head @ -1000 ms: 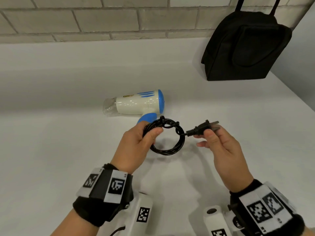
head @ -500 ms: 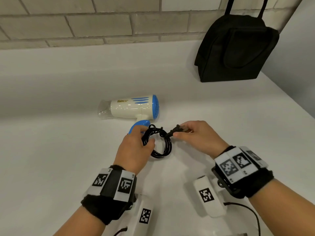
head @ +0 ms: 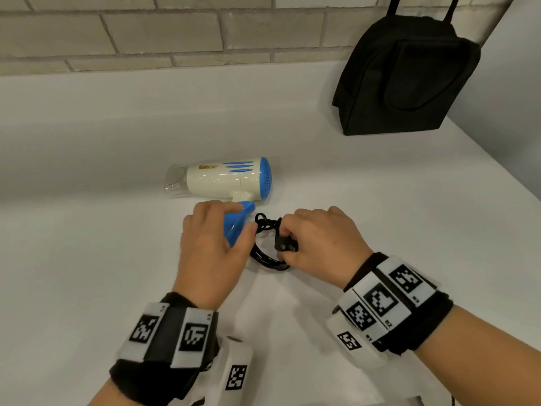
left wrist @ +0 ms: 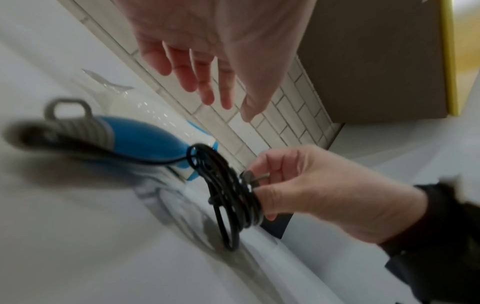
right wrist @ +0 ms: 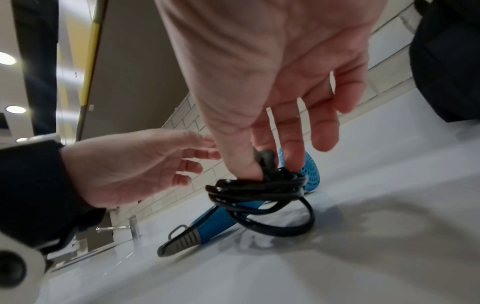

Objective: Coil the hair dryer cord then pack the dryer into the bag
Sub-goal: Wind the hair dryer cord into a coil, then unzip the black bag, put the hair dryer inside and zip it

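The cream and blue hair dryer (head: 225,180) lies on its side on the white counter, its blue handle (head: 237,224) pointing toward me. My left hand (head: 213,244) hovers over the handle with its fingers (left wrist: 207,82) straight and holding nothing. The black cord is wound into a small coil (head: 265,256) beside the handle. My right hand (head: 319,244) pinches the coil (right wrist: 259,189) and the plug (right wrist: 267,160) together between thumb and fingers, with the coil's low end on the counter. The black bag (head: 404,77) stands at the back right.
A brick-tiled wall (head: 146,39) runs behind the counter, and a side wall (head: 512,98) closes the right. The bag stands against the corner, with bare counter (head: 366,177) between it and the dryer.
My right hand brought the plug left into the coil and now pinches both. My left hand let go of the coil and opened over the blue handle.
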A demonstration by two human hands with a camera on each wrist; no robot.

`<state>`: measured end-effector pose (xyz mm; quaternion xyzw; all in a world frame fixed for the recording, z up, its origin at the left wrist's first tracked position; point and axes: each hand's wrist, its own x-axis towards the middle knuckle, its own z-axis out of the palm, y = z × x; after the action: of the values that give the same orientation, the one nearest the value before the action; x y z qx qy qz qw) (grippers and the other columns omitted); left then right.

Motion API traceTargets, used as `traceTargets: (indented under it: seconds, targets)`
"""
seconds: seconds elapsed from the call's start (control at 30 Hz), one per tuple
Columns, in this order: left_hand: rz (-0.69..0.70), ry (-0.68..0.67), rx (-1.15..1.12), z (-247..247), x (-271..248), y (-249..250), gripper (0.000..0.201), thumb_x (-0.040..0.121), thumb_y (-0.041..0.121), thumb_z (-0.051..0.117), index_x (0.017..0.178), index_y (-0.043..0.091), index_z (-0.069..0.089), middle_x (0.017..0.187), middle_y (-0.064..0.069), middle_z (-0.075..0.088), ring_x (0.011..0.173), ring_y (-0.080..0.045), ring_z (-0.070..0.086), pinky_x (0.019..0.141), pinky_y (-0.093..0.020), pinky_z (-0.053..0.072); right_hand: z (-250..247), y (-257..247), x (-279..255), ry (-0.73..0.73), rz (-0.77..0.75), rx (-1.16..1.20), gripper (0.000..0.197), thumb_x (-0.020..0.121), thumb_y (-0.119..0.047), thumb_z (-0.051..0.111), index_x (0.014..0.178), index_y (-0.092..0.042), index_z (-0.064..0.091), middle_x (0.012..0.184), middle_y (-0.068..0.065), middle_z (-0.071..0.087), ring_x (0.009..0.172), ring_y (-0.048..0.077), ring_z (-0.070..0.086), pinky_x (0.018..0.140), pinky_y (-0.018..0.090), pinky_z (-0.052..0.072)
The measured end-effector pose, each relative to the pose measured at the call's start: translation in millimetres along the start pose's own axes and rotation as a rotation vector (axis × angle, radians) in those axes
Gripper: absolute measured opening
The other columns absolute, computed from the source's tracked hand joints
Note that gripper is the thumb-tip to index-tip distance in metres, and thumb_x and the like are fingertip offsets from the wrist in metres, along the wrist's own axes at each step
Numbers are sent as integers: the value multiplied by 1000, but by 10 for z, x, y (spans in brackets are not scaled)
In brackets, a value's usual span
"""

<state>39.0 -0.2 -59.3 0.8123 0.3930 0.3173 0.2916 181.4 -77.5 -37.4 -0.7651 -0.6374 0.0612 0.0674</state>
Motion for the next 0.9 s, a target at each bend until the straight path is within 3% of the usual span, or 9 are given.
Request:
traceTargets:
  seconds: [0.07,0.17,0.23,0.43,0.57,0.7,0.8,0.9]
  targets:
    - [-18,21,-95,-134,-49,-25,25,71,41,52,96,34,54,94,20,44,91,-14,42,70,-14,34,13,-44,-6,-15,-28,-45,31,83,-40,52,106,-20,53,105,0,61,95,24,56,81,34,33]
    - [-38,47,-180,-320,-114,-73,17,67,46,49,84,48,48,90,28,47,82,-2,47,65,-2,36,36,-97,-12,-25,-63,-103,32,85,-40,48,108,-18,51,106,1,62,95,25,56,80,34,32]
    - [-72,49,-216,-395,-151,-141,15,66,46,50,80,49,50,88,31,51,78,4,48,61,-2,36,55,-125,-19,-41,-74,-123,32,86,-39,47,108,-17,51,105,2,63,94,26,57,77,33,29]
    - [-82,17,-243,-452,-244,-268,17,70,33,52,80,47,51,91,36,51,78,3,50,59,-3,38,71,-169,-23,-79,-37,-72,29,84,-35,46,106,-18,55,104,0,63,92,24,57,75,32,28]
    - [-81,-11,-255,-446,-268,-301,15,69,35,52,80,46,51,92,34,51,78,1,50,59,-4,38,62,-186,-25,-98,3,-38,32,82,-36,48,109,-22,57,106,-3,61,94,22,55,77,31,30]
    - [-61,-50,-263,-441,-282,-344,18,64,48,45,80,47,51,93,34,51,79,-1,51,60,-5,39,43,-197,-17,-180,94,74,32,77,-39,53,106,-27,60,103,-5,57,83,16,44,76,27,28]
    - [-55,-63,-259,-452,-275,-397,16,64,48,44,78,49,52,93,34,51,79,-1,51,60,-5,38,40,-191,-21,-187,109,113,29,80,-30,49,105,-25,63,104,-3,58,85,17,47,77,27,29]
    - [-49,-80,-247,-494,-241,-442,16,66,45,47,78,55,52,95,34,51,80,0,51,60,-5,38,11,-148,-6,-191,135,186,30,85,-16,42,102,-22,66,107,-2,61,96,19,55,85,30,37]
